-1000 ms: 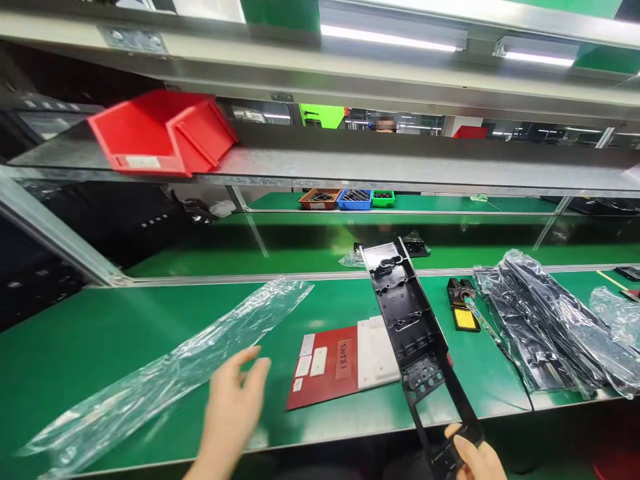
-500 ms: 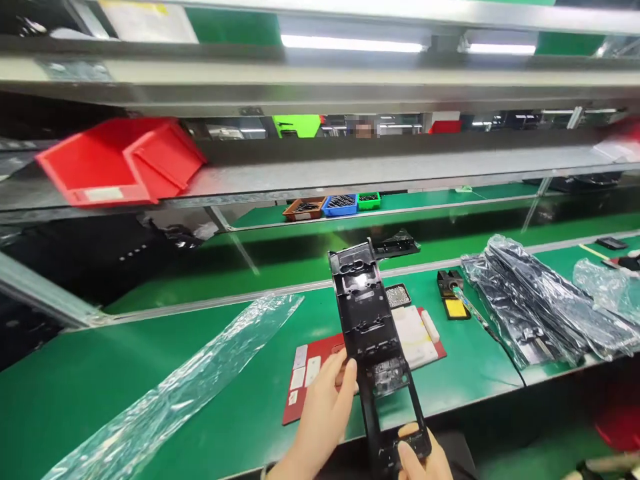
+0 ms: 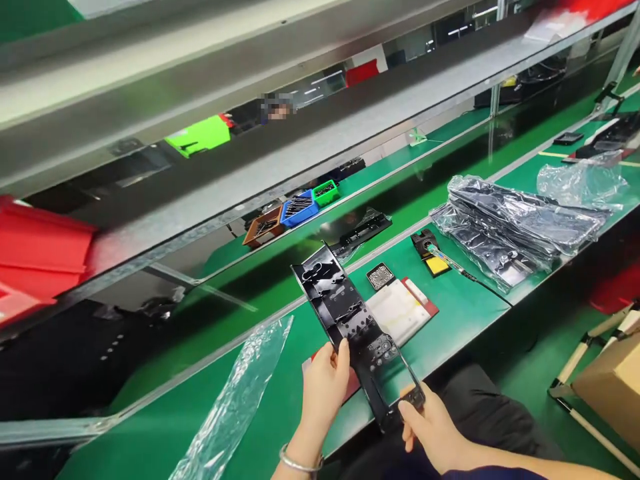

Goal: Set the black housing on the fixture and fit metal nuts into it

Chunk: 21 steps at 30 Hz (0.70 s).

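One clear empty plastic sleeve (image 3: 235, 407) lies on the green desk (image 3: 465, 313) under grey metal shelves. Right of it, the left hand (image 3: 324, 383) and right hand (image 3: 433, 427), fingers closed, hold one long black plastic frame (image 3: 353, 323) above the desk, its long axis pointing away up-left. Three small parts trays (image 3: 290, 213) sit behind it.
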Available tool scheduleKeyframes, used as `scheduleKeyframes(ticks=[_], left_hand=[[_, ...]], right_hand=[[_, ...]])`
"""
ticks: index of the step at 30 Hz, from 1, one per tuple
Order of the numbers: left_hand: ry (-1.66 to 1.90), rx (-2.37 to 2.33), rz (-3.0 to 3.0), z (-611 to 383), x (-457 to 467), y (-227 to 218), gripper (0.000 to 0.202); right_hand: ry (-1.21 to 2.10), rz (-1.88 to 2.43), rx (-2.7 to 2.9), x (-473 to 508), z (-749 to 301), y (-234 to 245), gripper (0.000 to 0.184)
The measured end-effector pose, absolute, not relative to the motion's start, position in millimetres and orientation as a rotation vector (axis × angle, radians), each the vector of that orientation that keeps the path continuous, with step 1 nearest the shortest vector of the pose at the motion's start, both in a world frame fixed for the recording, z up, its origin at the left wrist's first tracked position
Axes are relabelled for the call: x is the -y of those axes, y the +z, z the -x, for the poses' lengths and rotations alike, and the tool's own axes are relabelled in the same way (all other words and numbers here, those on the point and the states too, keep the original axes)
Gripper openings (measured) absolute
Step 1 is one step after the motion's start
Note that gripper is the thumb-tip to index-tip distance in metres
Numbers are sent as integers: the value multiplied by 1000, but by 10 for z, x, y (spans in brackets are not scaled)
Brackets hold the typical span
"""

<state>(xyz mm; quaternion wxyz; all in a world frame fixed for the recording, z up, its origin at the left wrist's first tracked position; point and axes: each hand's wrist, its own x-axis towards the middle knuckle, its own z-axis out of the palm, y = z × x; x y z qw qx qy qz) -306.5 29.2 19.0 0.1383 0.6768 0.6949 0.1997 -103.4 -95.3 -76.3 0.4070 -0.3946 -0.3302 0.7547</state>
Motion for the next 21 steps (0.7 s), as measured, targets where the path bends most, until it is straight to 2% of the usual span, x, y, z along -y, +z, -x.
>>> scheduleKeyframes(ticks=[5,14,21], left_hand=[[318,-1908,-2046,3345,-658,264,39],[-18,-1661,-2177,3637,-1293,373,35],[-56,-1527,-2338,3685,-1446,277,34]], right_hand=[[1998,962,981,977,957,-582,105],[1917,1251,865,1148,554,-989,106],[1840,1398,750,1283,239,-976,106]])
